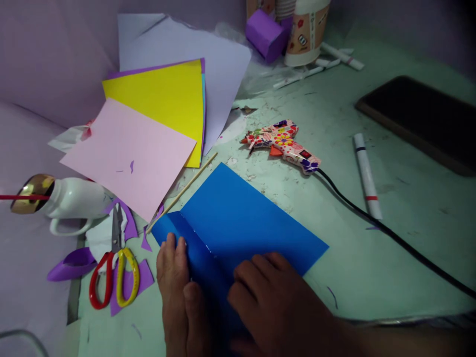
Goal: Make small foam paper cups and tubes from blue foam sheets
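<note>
A sheet of blue paper [253, 210] lies on the table in front of me, its left side folded or rolled over into a narrow strip. Along that strip a thin line of small shiny spots runs beside the crease. My left hand [173, 292] holds the folded left edge, fingertips on top and thumb near the crease. On the sheet's lower part rests my right hand [275, 297], fingers curled against the paper; its fingertips are partly in shadow. A thin wooden stick [186, 189] touches the sheet's upper left corner. The flower-patterned glue gun [284, 144] lies just beyond the sheet.
Scissors [116, 248] with red and yellow handles lie left among purple scraps. Behind them is a tipped white mug [80, 198]. Pink paper [130, 148] and yellow paper [159, 94] lie farther back. A black cord [372, 220], marker [367, 176] and phone [424, 121] occupy the right.
</note>
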Demonstrator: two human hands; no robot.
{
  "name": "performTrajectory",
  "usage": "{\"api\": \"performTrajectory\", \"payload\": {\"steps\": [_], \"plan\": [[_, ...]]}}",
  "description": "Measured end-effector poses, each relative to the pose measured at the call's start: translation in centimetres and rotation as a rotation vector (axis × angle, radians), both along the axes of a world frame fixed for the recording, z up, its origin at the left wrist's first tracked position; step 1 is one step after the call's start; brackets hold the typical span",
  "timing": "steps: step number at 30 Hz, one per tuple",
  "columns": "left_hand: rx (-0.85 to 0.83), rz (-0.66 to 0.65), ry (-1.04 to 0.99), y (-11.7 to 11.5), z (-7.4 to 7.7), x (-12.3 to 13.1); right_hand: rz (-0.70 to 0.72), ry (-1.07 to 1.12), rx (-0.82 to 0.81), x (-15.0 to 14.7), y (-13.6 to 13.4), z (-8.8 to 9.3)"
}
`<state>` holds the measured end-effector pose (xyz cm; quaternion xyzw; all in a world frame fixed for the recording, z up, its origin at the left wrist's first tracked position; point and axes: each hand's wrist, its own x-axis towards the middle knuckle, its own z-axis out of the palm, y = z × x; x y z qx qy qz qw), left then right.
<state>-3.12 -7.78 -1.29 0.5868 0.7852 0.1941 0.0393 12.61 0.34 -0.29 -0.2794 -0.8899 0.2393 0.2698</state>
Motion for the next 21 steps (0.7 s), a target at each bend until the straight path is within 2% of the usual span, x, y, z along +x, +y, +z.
{"api": "performTrajectory", "payload": {"steps": [2, 6, 9, 10, 12, 16, 21], "plan": [[0.009, -0.002, 0.038, -0.2, 0.3, 0.4, 0.006, -0.071, -0.021, 0.9, 0.8, 0.1], [-0.068, 0.001, 0.137, -1.2, 0.8, 1.1, -0.094, -0.094, -0.023, 3.4, 2.9, 0.9], [-0.133, -0.2, 0.301, -1.7, 1.5, 0.0, -0.121, -0.038, -0.09, 4.4, 3.2, 1.1], [-0.136, -0.285, 0.328, -1.7, 2.0, -0.8, -0.098, -0.02, -0.097, 4.4, 2.9, 1.0], [-0.117, -0.344, 0.304, -1.1, 3.1, -2.6, -0.012, 0.0, -0.059, 4.1, 2.4, 0.8], [-0.04, -0.099, 0.254, 1.3, 4.9, -6.1, 0.207, -0.062, 0.078, 3.3, 1.6, 0.5], [-0.122, -0.022, 0.05, 3.1, 4.0, -7.6, 0.271, -0.162, 0.193, 3.1, 2.0, 0.5]]}}
